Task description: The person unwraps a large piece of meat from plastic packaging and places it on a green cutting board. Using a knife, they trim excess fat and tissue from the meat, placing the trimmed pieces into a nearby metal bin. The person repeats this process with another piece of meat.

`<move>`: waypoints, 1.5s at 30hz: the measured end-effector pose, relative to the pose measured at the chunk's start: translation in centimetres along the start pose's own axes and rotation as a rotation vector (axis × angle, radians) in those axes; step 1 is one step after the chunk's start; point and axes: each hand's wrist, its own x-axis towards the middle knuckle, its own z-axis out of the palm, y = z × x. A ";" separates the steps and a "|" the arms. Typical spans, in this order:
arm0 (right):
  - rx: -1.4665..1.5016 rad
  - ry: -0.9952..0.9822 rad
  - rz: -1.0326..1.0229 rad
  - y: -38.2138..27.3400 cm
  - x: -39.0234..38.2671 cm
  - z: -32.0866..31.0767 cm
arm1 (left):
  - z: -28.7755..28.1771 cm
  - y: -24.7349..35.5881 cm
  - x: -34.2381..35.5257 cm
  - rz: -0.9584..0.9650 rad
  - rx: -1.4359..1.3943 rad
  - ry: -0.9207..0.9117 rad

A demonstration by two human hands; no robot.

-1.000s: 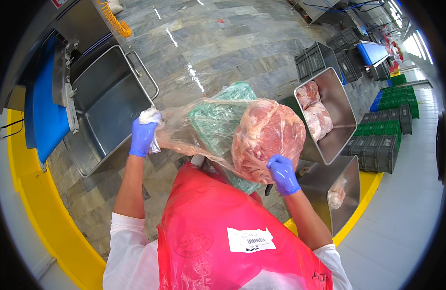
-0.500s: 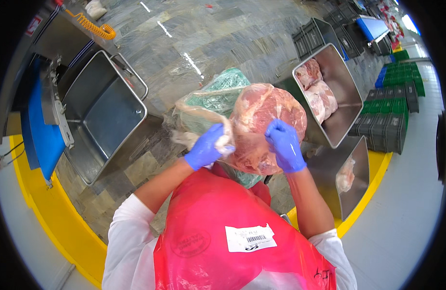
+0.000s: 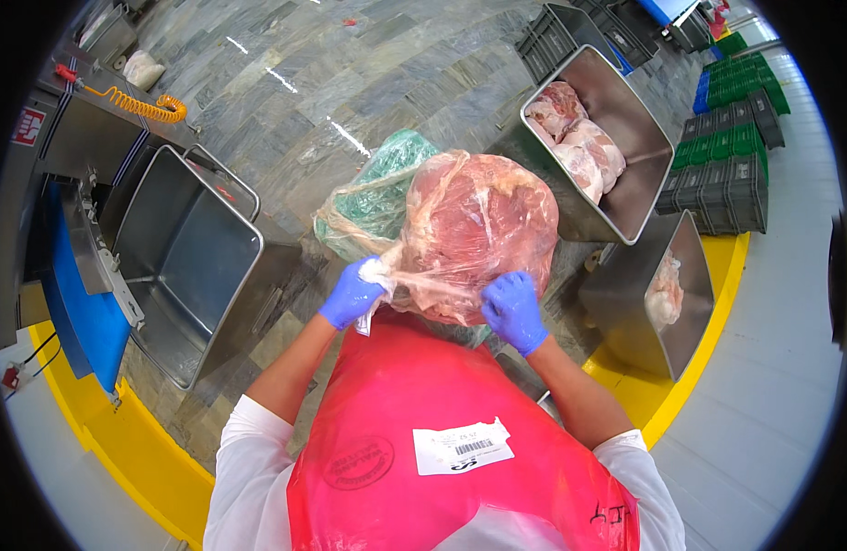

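Plainly, clear plastic (image 3: 432, 278) covers rounded, pinkish-red meat (image 3: 486, 217).

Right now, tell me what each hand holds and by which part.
The left hand grips clear film by a bunched part, beside the wrapped meat; the right hand pinches the film at the meat's near edge, toward the right.

1. The head view looks from the wearer's head, through the left of two side-by-side fisheye cameras, down and forward, upright and unmirrored.
2. Nearest is the red apron (image 3: 396, 390), at the lower edge; the left hand (image 3: 353, 294) and right hand (image 3: 515, 313), farther off, fall near the centre.
3. Its wide field reaches the grey floor (image 3: 414, 78) at the top; straight edges bow toward the dark rim.
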 end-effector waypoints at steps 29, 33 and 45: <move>0.169 0.230 0.184 0.5 17.0 -0.9 | -3.5 -5.3 13.9 0.335 0.806 0.234; 0.479 0.404 0.336 2.5 13.5 -5.1 | -0.7 -3.7 12.6 0.132 0.928 0.036; -0.008 0.531 0.331 16.9 8.7 -2.8 | -0.3 -1.8 14.8 0.152 1.090 0.077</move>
